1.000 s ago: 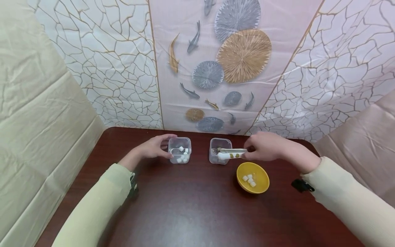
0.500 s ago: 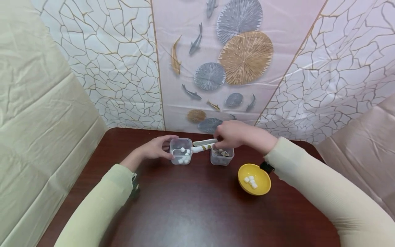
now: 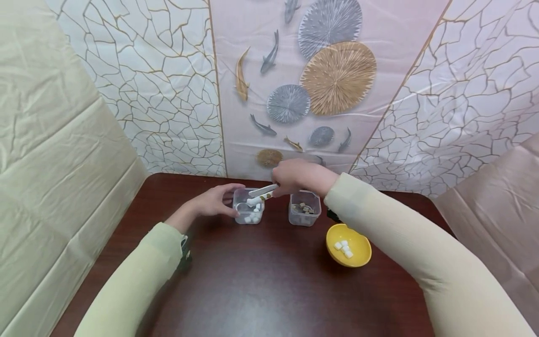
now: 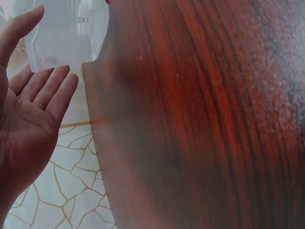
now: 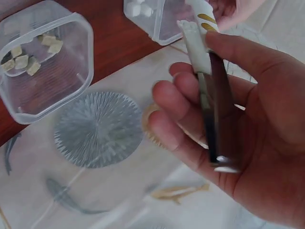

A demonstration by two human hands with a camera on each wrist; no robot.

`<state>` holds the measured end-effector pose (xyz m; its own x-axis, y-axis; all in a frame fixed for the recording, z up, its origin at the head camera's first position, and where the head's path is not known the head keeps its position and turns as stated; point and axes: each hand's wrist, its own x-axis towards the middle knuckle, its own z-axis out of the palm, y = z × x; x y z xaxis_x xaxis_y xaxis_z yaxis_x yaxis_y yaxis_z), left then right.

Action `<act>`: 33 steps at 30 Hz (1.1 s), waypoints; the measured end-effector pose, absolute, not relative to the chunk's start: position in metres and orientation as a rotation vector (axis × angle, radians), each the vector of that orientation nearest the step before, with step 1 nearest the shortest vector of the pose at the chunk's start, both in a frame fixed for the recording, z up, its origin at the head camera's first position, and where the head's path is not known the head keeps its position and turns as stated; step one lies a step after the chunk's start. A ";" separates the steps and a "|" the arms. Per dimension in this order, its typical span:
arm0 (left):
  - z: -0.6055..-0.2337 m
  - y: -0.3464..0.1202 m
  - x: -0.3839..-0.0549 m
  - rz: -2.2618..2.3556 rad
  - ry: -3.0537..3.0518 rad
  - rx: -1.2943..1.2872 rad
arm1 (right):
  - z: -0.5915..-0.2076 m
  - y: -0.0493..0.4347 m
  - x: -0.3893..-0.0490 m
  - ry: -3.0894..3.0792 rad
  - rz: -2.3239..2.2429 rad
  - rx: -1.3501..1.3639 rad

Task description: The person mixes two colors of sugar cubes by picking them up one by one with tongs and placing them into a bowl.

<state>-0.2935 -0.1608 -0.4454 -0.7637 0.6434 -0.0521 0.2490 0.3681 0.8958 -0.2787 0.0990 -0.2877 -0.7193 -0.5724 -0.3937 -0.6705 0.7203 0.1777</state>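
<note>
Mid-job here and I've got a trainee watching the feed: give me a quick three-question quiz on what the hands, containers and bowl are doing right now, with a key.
1. Fill in: the yellow bowl and the left container both hold ____ cubes.

2. True or false: the left hand is touching the yellow bowl.

3. Pick one: the tongs in the right hand reach over
A. the right container
B. the left container
C. the yellow bowl

Key:
1. white
2. False; it is at the left container.
3. B
</note>
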 end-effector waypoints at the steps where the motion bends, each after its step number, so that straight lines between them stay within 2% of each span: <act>1: -0.445 -0.161 -0.294 1.362 2.240 0.775 | -0.289 0.096 -0.279 2.604 0.461 -0.962; 9: -0.444 -0.160 -0.294 1.359 2.241 0.761 | -0.298 0.074 -0.278 2.559 0.612 -0.887; 33: -0.446 -0.161 -0.296 1.338 2.267 0.755 | -0.325 0.047 -0.272 2.589 0.853 -0.974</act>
<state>-0.2959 -0.1609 -0.4460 -0.7738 0.6300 -0.0658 0.2467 0.3954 0.8847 -0.2721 0.0471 -0.3255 -0.7465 -0.5209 -0.4140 -0.6650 0.6058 0.4369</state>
